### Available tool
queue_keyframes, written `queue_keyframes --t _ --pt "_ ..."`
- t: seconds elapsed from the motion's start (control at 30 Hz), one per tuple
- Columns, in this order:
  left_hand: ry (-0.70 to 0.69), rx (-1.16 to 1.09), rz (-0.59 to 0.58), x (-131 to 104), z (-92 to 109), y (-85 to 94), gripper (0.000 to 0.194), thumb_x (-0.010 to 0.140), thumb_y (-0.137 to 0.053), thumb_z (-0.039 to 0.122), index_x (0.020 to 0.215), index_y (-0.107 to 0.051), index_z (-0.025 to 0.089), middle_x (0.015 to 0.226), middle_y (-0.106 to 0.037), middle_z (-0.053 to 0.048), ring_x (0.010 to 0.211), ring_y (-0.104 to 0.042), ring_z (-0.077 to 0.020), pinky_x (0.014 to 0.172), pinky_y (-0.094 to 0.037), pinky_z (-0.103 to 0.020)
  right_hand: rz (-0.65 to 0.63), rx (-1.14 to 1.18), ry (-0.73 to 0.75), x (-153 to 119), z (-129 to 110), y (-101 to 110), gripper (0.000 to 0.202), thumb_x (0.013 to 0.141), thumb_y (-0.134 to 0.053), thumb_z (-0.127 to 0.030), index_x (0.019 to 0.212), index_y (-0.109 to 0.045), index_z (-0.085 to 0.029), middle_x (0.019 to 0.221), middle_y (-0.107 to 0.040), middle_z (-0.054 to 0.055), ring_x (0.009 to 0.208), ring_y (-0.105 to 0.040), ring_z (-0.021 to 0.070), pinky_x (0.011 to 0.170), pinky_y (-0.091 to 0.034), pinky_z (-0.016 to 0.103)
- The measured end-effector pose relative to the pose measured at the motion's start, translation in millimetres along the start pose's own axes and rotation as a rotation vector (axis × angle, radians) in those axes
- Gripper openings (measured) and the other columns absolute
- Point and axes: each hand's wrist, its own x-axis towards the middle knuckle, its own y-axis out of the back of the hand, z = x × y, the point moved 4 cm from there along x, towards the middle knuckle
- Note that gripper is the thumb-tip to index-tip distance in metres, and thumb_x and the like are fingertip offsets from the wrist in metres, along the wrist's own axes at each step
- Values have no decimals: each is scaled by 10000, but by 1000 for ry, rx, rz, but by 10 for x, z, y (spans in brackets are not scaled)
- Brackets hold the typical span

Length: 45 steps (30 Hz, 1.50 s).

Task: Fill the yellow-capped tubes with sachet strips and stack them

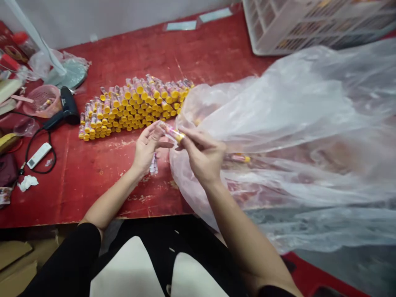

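A small clear tube [172,133] with a printed wrapper and a yellow end is held between my two hands over the red table. Closed in a pinch, my right hand [206,154] grips it near the yellow end. My left hand [146,146] has thumb and finger closed at the other end. Below the left palm hangs a short printed strip [154,164]; how it is held is hidden. Just beyond my hands lies a stack of similar tubes [133,105], yellow ends facing me. Another tube [237,158] lies to the right, by the plastic bag.
A large translucent plastic bag [297,103] spreads over the right side of the red table [93,181]. Behind it stands a white plastic crate [269,24]. On the left are a black hair dryer [68,106], a pink basket [46,97], a corded white power strip [39,155] and crumpled tissue [28,182].
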Motion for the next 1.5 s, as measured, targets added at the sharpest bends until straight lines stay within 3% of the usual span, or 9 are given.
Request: queue_keyframes --t 0.13,0.3,0.43,0.67,0.87,1.03,1.27,1.4,1.5 --pt "81 -197 259 92 127 327 395 842 -769 514 988 -632 173 759 -616 3 485 -488 -34 367 -235 -145 34 -127 145 1006 490 -573 204 947 -665 -339 1070 -804 -254 960 -742 51 850 -699 188 827 -617 397" --pt "164 -395 219 -29 75 441 146 824 -661 155 969 -644 164 774 -594 -6 559 -487 -47 417 -294 -134 -108 -435 86 1615 884 -896 164 928 -677 -310 964 -776 -183 952 -716 106 968 -681 271 998 -540 528" --pt "46 -302 128 -31 87 317 348 760 -614 20 1035 -703 213 986 -684 -40 654 -536 -51 519 -390 -156 -203 -252 118 949 367 -516 281 959 -640 -498 1047 -720 -243 1063 -711 80 1016 -671 228 956 -569 437" --pt "-65 -158 -37 -246 -110 -270 353 825 -715 148 1158 -698 265 1221 -711 -49 895 -678 -115 740 -530 -213 -215 176 -432 -418 -36 32 528 651 -903 -573 922 -651 -197 806 -702 7 693 -665 130 632 -575 265" --pt "-64 -90 -172 -511 -561 -693 423 814 -833 361 1188 -667 255 1178 -736 -88 1166 -702 -232 870 -561 -300 34 43 -344 -600 -33 622 242 875 -723 -449 876 -686 -210 761 -690 -11 630 -621 111 582 -536 245" --pt "-110 -64 -127 -551 -803 -825 378 798 -848 434 1090 -710 237 981 -742 -40 817 -707 -126 716 -547 -232 167 -79 -291 -714 -95 1087 214 892 -705 -428 880 -733 -216 758 -698 -7 651 -619 128 576 -529 256" --pt "51 120 -169 -755 -1033 -955 468 666 -909 536 758 -611 186 513 -403 101 403 -309 -22 399 -250 -181 141 -83 -331 -973 -73 1343 225 852 -762 -415 929 -722 -207 831 -717 11 698 -639 124 595 -514 242" --pt "78 258 -216 -747 -1118 -922 441 683 -899 527 764 -639 180 507 -404 97 405 -320 -27 401 -238 -184 150 19 -335 -947 187 1534 278 851 -754 -400 1050 -665 -227 905 -726 21 791 -684 163 662 -569 291" --pt "32 277 -168 -634 -1123 -868 443 654 -912 527 781 -674 175 508 -428 91 406 -338 -29 399 -247 -183 191 -313 -211 -578 572 1826 78 877 -659 -241 933 -704 -212 975 -731 74 956 -668 225 919 -557 444"
